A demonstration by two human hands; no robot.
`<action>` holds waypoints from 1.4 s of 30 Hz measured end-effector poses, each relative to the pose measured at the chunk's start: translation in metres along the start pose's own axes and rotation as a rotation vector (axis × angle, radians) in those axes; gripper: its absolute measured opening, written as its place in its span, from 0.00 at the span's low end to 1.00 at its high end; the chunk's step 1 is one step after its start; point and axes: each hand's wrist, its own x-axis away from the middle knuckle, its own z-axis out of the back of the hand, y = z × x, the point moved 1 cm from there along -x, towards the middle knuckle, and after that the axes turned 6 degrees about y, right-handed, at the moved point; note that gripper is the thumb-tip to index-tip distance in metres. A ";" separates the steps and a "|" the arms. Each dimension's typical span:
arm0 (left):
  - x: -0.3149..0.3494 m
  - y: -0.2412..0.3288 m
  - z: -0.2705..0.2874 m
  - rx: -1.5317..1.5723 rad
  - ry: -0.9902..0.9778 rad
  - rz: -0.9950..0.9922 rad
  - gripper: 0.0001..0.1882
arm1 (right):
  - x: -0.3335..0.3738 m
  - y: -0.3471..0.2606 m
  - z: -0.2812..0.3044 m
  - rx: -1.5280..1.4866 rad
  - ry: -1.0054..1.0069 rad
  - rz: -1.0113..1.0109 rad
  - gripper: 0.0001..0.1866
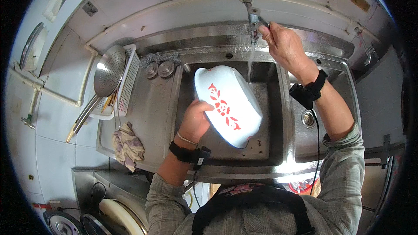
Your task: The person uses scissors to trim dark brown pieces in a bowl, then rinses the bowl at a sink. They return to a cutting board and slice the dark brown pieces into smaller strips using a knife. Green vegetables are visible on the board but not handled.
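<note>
Far to the left of the left hand [194, 119], a shiny round metal strainer [109, 69] leans on a white plastic basket [129, 78], and a crumpled rag [127, 146] lies on the steel desk [152, 109] where drips can run off. The left hand curls shut around the rim of a big white enamel bowl with red flowers [227, 104], tipping it on its side over the steel sink [265, 143] so its open mouth faces away. Up and to the right, the right hand [283, 43] is closed on the metal tap [254, 17], and a thin stream of water falls just behind the bowl.

The left hand [194, 119] is raised in front of the body, fingers curled in a grip, the forearm coming up from the lower edge. The right hand [283, 45] is stretched far forward, the arm almost straight, fingers closed.
</note>
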 end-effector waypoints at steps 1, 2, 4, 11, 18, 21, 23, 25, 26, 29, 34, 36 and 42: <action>0.005 0.003 0.002 0.008 0.032 -0.012 0.30 | 0.000 -0.003 -0.003 0.005 0.024 0.047 0.23; 0.005 -0.002 0.017 0.004 0.045 -0.062 0.31 | 0.000 -0.006 -0.005 0.011 0.049 0.095 0.23; 0.007 -0.001 0.044 -0.171 0.012 -0.209 0.31 | -0.006 -0.015 -0.008 0.043 0.027 0.112 0.22; 0.106 0.023 0.010 0.176 0.258 -0.389 0.27 | 0.040 -0.039 0.023 -0.240 -0.544 0.180 0.25; 0.229 0.019 -0.074 0.154 0.357 -0.823 0.32 | 0.132 -0.050 0.076 -0.654 -0.825 0.282 0.58; 0.288 -0.012 -0.101 0.155 0.482 -0.935 0.34 | 0.174 -0.064 0.080 -0.692 -0.570 0.436 0.59; 0.328 -0.041 -0.125 0.260 0.615 -1.017 0.37 | 0.203 -0.080 0.084 -0.654 -0.496 0.424 0.61; 0.368 -0.068 -0.147 0.228 0.599 -1.059 0.39 | 0.231 -0.101 0.097 -0.739 -0.677 0.325 0.61; 0.388 -0.082 -0.153 0.221 0.615 -1.046 0.39 | 0.248 -0.110 0.102 -0.770 -0.747 0.296 0.61; 0.432 -0.120 -0.169 0.188 0.707 -1.034 0.39 | 0.305 -0.127 0.094 -0.812 -0.841 0.356 0.61; 0.461 -0.195 -0.137 0.335 1.064 -0.927 0.39 | 0.383 -0.124 0.067 -0.902 -1.104 0.324 0.62; 0.460 -0.226 -0.104 0.443 0.978 -0.819 0.34 | 0.426 -0.110 0.038 -0.843 -1.175 0.296 0.61; 0.486 -0.327 -0.017 0.204 1.070 -0.121 0.20 | 0.521 -0.089 -0.045 -0.483 -1.298 0.145 0.51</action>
